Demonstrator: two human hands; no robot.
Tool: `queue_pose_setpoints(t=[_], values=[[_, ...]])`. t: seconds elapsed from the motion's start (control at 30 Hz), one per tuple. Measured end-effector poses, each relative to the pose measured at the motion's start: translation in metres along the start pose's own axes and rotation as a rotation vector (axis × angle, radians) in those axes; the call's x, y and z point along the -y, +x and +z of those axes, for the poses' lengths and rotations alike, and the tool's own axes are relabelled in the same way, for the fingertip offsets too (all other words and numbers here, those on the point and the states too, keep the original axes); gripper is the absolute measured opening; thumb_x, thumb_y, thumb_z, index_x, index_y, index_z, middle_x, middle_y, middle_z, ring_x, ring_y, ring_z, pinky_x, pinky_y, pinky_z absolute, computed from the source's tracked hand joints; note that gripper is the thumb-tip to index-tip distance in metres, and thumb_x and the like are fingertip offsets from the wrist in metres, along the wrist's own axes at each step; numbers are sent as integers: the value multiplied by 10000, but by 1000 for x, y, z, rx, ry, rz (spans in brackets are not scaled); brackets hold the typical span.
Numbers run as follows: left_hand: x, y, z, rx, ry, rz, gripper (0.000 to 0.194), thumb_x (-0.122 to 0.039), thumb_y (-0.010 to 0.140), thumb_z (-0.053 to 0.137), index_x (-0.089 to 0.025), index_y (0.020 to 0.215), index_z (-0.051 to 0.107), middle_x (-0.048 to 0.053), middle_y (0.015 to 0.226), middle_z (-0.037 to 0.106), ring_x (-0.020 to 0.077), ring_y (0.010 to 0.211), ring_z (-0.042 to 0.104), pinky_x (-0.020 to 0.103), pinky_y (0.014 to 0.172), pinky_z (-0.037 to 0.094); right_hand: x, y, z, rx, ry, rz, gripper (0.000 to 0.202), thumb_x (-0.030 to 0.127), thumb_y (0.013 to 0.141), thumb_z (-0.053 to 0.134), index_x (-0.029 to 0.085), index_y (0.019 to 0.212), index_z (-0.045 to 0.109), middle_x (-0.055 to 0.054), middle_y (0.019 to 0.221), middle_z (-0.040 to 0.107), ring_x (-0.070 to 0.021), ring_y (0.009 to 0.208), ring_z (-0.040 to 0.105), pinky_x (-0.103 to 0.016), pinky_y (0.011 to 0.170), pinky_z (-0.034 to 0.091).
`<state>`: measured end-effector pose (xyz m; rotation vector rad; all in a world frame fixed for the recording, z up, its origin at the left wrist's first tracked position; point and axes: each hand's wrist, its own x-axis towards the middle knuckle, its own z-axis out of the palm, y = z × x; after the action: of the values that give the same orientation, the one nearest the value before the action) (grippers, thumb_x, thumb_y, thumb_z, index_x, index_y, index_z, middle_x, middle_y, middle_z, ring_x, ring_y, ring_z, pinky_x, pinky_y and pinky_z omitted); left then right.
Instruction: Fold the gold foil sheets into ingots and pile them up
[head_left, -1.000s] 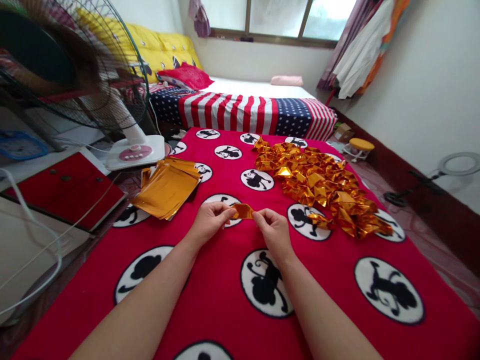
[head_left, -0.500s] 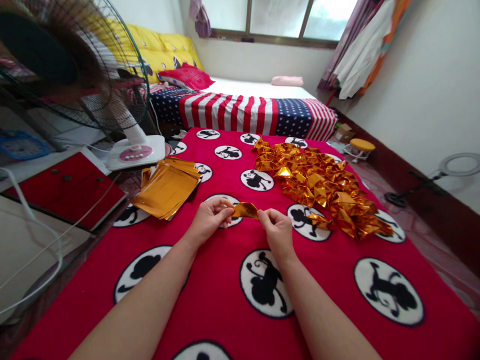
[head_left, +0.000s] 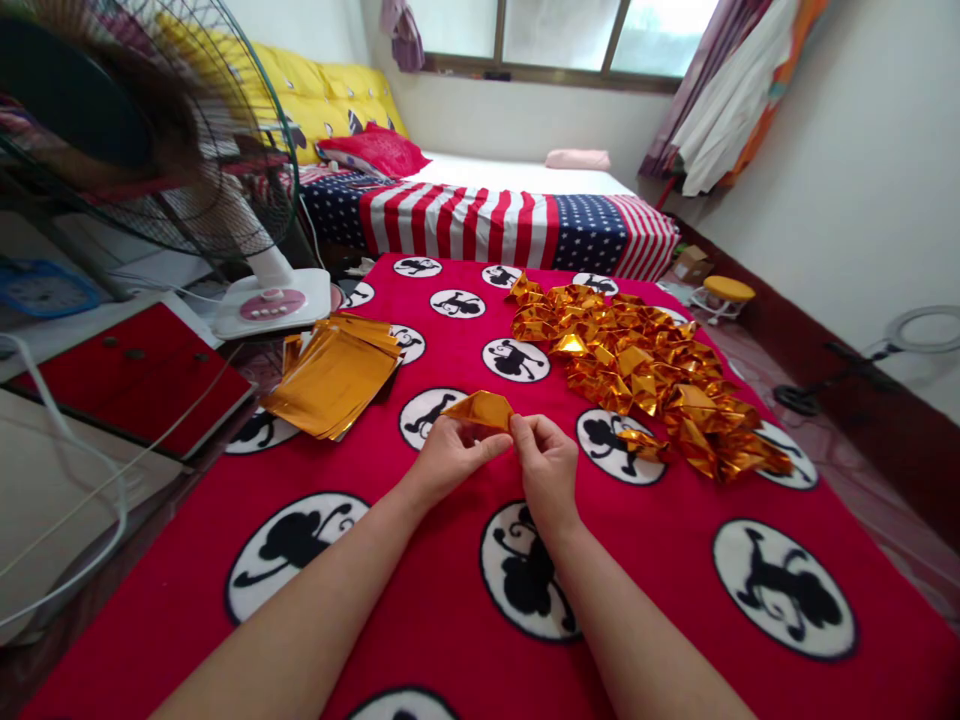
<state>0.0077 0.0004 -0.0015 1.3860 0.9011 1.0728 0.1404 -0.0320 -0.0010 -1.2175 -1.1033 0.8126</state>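
A folded piece of gold foil paper (head_left: 484, 408) is held above the red cloth (head_left: 435, 620) with monkey circles. My right hand (head_left: 546, 455) pinches its right end between thumb and fingers. Behind and under the foil is my left hand (head_left: 456, 458), its thumb stretched toward the right hand and its fingers partly hidden by the foil. On the left lies a stack of flat gold sheets (head_left: 334, 380). A large heap of folded gold foil pieces (head_left: 637, 360) covers the right back, with one small piece (head_left: 642, 444) nearer my right hand.
A fan (head_left: 274, 300) stands at the left beside a red-topped cabinet (head_left: 135, 370). Behind the cloth is a bed with a flag-patterned cover (head_left: 472, 222). A yellow stool (head_left: 727, 289) and a ring-light stand (head_left: 862, 360) are on the floor at the right.
My left hand has let go of the foil's left tip and shifted right, beneath it, toward my right hand. The foil now shows more of its broad face.
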Motion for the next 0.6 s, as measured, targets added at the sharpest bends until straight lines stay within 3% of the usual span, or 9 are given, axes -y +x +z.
queue_pose_setpoints(t=[0.1,0.23,0.3,0.37,0.43,0.5,0.6], values=[[-1,0,4,-96,-29,6,344,-391,679,779,-141,900,697,56,835,725,175,753,649,258,687,501,0,-1,0,38,-10,-5,369,441,876,580,199,619,470,58,570,380,-95,535,334,-231,508,301],[1,2,-8,-238,-35,-13,279,-390,745,710,-132,651,658,-14,545,582,82,511,503,190,508,395,-5,1,-5,5,37,44,384,449,882,571,198,616,454,67,554,358,-83,504,294,-230,481,254],[2,3,-16,-343,-77,-1,309,-398,761,686,-133,611,633,-20,530,554,68,489,474,178,481,363,-7,2,-8,-19,73,56,386,446,877,581,195,612,454,68,551,362,-79,497,288,-230,473,235],[3,3,-22,-407,-107,40,272,-399,777,670,-140,695,657,-15,589,584,68,507,487,173,478,356,-7,3,-9,-36,115,68,389,429,864,604,194,598,445,71,540,360,-75,491,280,-231,465,218],[1,2,-24,-371,-88,109,239,-388,802,652,-158,863,677,0,714,634,78,563,524,173,492,368,-6,4,-10,-42,156,88,397,412,852,621,194,580,432,75,524,349,-72,480,266,-234,457,201],[-2,-1,-24,-260,5,185,265,-362,811,658,-180,1003,663,25,862,662,97,660,569,182,535,402,-6,4,-11,-44,199,112,404,397,838,636,195,565,417,80,511,333,-70,469,249,-237,448,184],[-7,-3,-21,-151,219,282,245,-316,799,693,-182,1003,671,55,978,664,134,796,603,203,609,441,-8,5,-12,-36,236,133,413,386,819,653,195,555,400,82,511,325,-65,462,234,-237,440,168]])
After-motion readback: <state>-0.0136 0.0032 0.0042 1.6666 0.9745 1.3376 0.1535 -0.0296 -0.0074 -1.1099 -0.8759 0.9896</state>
